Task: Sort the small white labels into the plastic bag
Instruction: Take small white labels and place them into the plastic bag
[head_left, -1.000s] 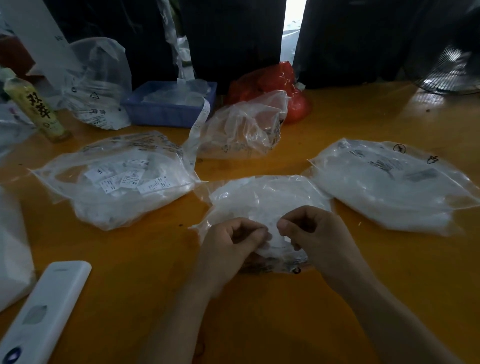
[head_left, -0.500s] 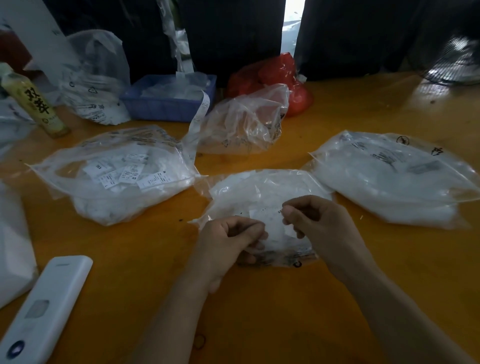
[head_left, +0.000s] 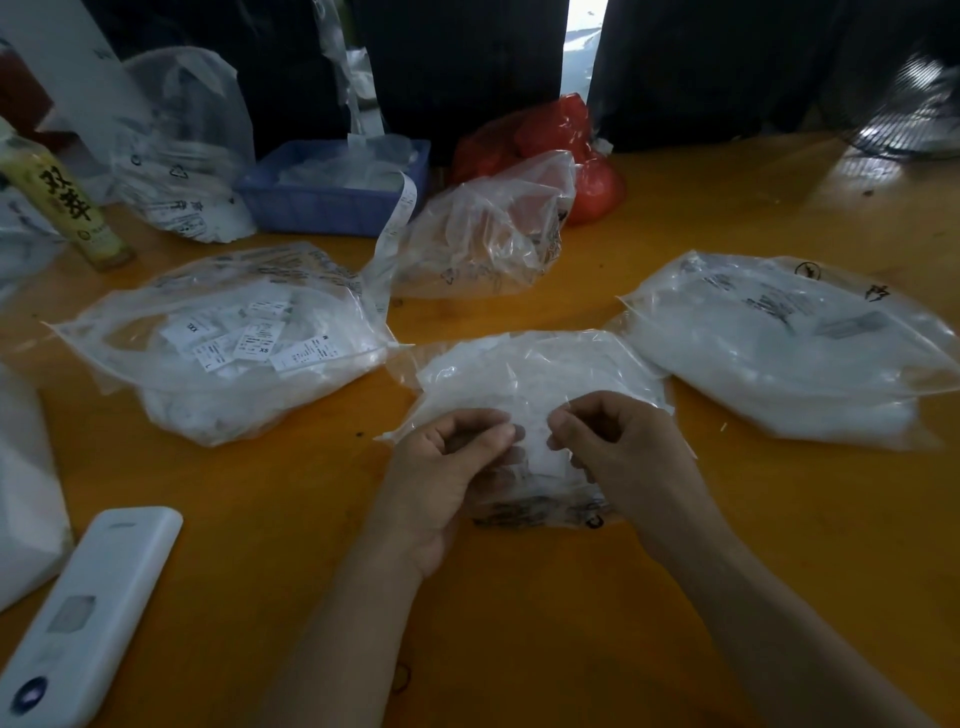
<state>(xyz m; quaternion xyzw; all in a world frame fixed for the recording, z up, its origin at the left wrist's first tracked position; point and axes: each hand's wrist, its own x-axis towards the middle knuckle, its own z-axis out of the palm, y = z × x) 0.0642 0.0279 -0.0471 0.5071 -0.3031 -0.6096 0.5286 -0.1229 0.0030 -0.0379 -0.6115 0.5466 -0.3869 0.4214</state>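
Both hands sit over the near end of a clear plastic bag (head_left: 540, 374) lying flat in the middle of the orange table (head_left: 727, 545). The left hand (head_left: 447, 467) has its fingers curled in, thumb and forefinger pinching the bag's film at its near edge. The right hand (head_left: 623, 447) mirrors it just beside, fingers curled, its thumb and forefinger nipping the same film; whether a label is caught between them I cannot tell. The bag is packed with small white labels (head_left: 545, 452), pale and blurred through the plastic.

At ten o'clock from the hands lies a fuller bag (head_left: 223, 343) with printed size tags (head_left: 260, 338) showing through. At two o'clock rests another stuffed bag (head_left: 789, 348). At twelve o'clock, farther off, a crumpled clear bag (head_left: 483, 234) stands in front of a red bag (head_left: 566, 150), with a blue tray (head_left: 332, 192) toward eleven and a strip of paper tape (head_left: 395, 228) trailing out of it. A bottle (head_left: 62, 202) stands at the far left, and a white remote-like device (head_left: 88, 613) lies at eight o'clock.
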